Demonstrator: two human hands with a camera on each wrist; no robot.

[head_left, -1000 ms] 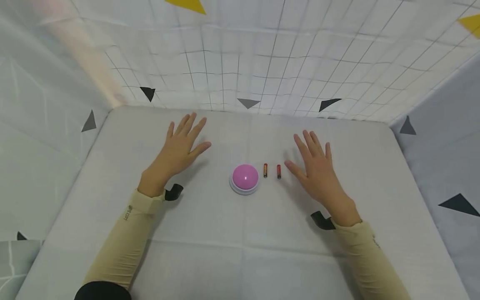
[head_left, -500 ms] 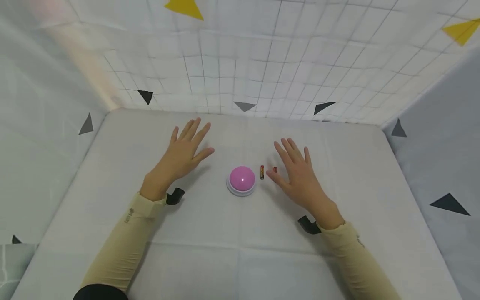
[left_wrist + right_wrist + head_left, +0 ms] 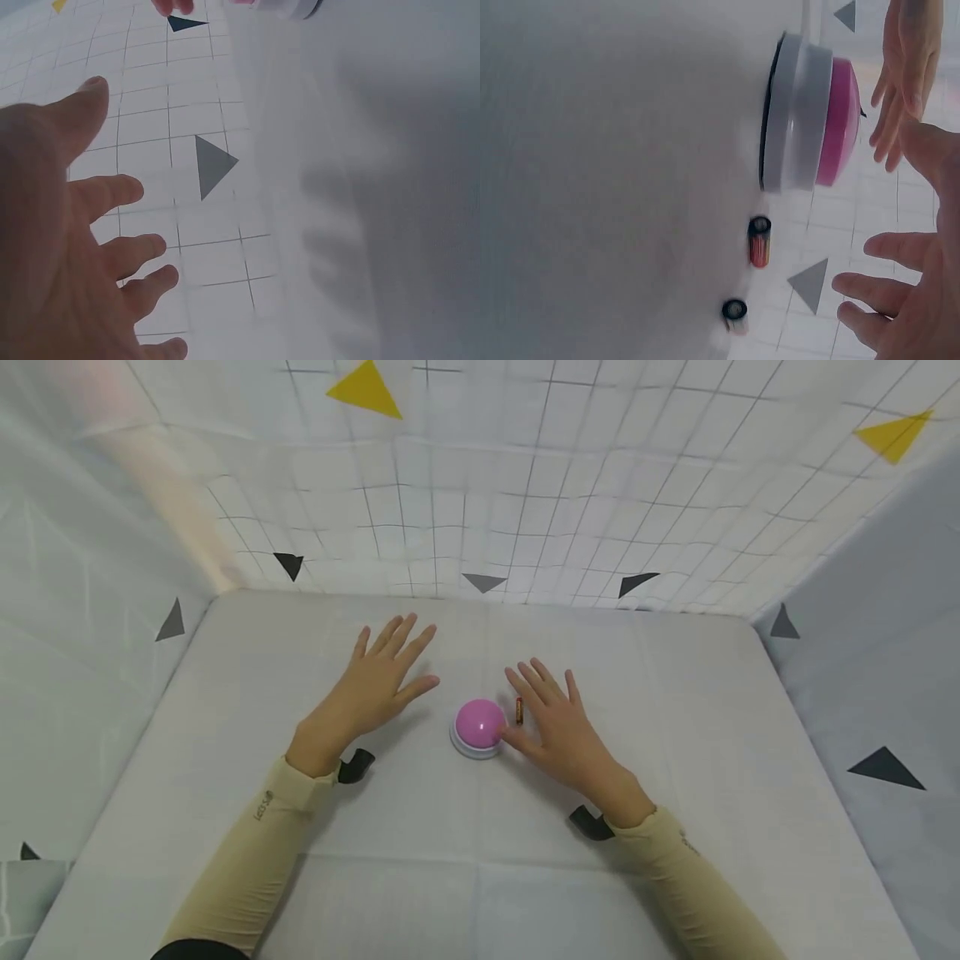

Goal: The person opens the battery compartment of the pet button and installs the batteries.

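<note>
A push button with a pink dome (image 3: 477, 720) and a pale round base (image 3: 799, 116) stands at mid-table. To its right lies a small red-and-gold battery (image 3: 519, 711). A second battery (image 3: 735, 311) shows in the right wrist view, while in the head view my right hand hides it. That right hand (image 3: 562, 733) hovers over the batteries, its fingers spread and holding nothing. Its thumb tip overlaps the dome's edge in the head view; the right wrist view shows them apart. Left of the button, my left hand (image 3: 369, 689) floats with spread, straight fingers, also holding nothing.
A white cloth covers the table (image 3: 405, 893), creased across its front part. Behind it rises a white grid-patterned curtain (image 3: 480, 518) with black, grey and yellow triangles. Pale side walls (image 3: 847, 693) stand left and right.
My right hand has moved left, from beside the batteries to above them and up to the button, covering one battery. The left hand stays about where it was; the head view has shifted slightly.
</note>
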